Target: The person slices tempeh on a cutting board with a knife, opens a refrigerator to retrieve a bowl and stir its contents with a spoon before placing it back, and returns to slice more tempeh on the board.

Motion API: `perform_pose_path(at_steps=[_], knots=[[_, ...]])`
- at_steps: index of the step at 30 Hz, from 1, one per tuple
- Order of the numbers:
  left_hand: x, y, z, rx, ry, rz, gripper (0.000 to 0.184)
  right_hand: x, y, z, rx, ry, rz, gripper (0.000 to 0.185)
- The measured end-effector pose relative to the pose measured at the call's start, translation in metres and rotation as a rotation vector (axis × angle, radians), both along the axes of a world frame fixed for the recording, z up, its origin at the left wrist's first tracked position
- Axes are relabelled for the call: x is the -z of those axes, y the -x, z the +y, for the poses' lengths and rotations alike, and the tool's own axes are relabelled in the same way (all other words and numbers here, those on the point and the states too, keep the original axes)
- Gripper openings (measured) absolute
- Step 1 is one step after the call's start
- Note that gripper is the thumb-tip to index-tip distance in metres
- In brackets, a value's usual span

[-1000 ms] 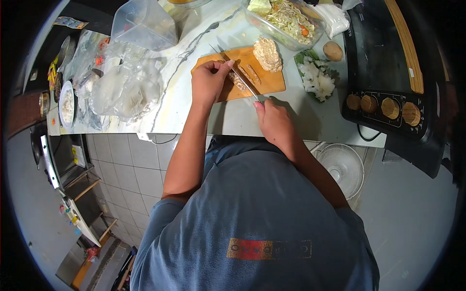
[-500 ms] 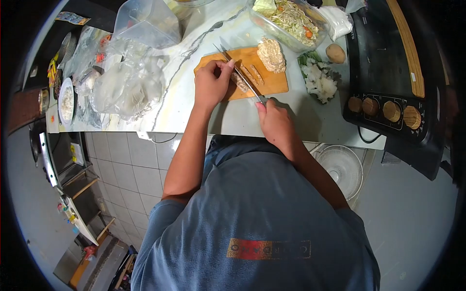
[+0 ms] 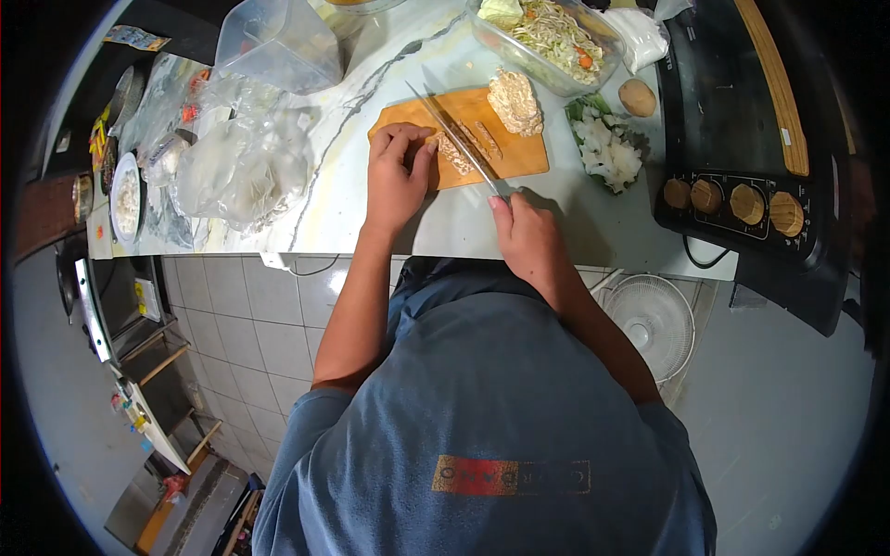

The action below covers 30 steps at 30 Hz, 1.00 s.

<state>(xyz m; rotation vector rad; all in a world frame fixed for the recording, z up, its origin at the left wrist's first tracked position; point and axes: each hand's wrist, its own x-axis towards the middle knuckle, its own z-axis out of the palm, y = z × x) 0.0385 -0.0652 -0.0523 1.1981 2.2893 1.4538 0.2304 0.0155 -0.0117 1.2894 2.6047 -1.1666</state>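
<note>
My right hand (image 3: 530, 236) is wrapped round the handle of a long kitchen knife (image 3: 454, 134). Its blade slants up and left across a wooden cutting board (image 3: 528, 165), over the tempeh. My left hand (image 3: 397, 181) rests on the board's left side, fingers curled and thumb bent in against the end of a flat tempeh piece (image 3: 452, 157); the fingertip contact is partly hidden. Thin cut tempeh strips (image 3: 489, 139) lie just right of the blade. A larger lumpy tempeh slab (image 3: 515, 102) sits at the board's upper right corner.
Beyond the board stands a plastic tub of shredded vegetables (image 3: 547, 42). Chopped white vegetable with green leaves (image 3: 607, 153) and a potato (image 3: 638, 97) lie right, beside a black stove (image 3: 742, 185). Plastic bags (image 3: 246, 176) and a clear container (image 3: 278, 46) are left.
My left hand has drawn back from the blade, down and left, its fingers now lower on the board. The knife has shifted only slightly, still in my right hand.
</note>
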Motion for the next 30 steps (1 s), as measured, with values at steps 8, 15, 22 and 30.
perform_pose_path(at_steps=[8, 15, 22, 30], knots=[[0.004, 0.0, -0.001, -0.034, 0.028, 0.055, 0.01, 0.0, 0.004, -0.001, -0.029, 0.023, -0.012, 0.045], [0.005, 0.0, 0.002, -0.052, -0.007, 0.07, 0.011, -0.001, 0.007, 0.0, -0.043, 0.025, -0.048, 0.045], [-0.017, 0.003, 0.02, -0.21, 0.151, -0.277, 0.033, -0.007, 0.01, 0.002, -0.043, 0.072, -0.114, 0.046], [-0.023, 0.015, 0.024, -0.169, 0.348, -0.496, 0.039, -0.008, 0.014, 0.003, -0.046, 0.095, -0.193, 0.045]])
